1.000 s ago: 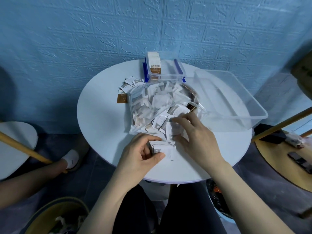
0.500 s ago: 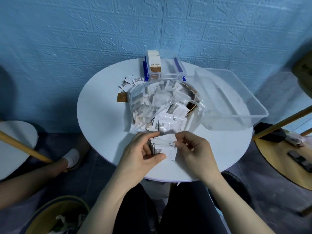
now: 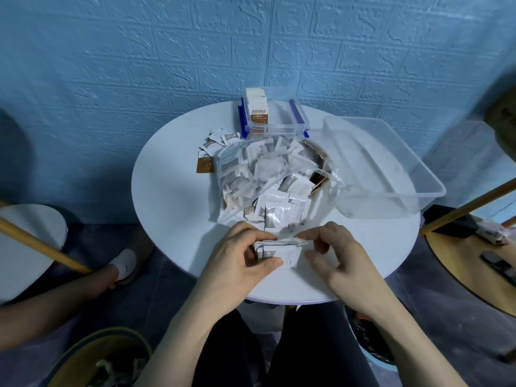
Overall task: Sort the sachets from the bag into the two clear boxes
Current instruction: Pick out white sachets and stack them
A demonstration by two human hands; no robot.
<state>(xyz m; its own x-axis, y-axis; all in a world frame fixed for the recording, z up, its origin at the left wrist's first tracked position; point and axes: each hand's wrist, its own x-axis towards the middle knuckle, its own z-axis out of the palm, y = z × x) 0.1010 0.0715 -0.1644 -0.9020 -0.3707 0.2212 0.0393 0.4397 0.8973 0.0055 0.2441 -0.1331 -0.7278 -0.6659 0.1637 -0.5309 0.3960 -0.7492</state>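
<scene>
Two bare hands work at the near edge of a round white table (image 3: 167, 196). The left hand (image 3: 237, 263) grips a small stack of white sachets (image 3: 279, 251), thumb curled under and fingers on top. The right hand (image 3: 337, 255) pinches the stack's top edge with curled fingertips. Beyond them lies a clear bag (image 3: 268, 174) full of sachets. Farther back stands a small blue-latched box (image 3: 275, 115) holding upright sachets; a large clear box (image 3: 391, 163) sits on the right.

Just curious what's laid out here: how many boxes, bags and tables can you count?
Clear boxes: 2, the small box with blue clips and the large box
Clear bags of sachets: 1
Round tables: 3, middle, left, right
Total: 6
</scene>
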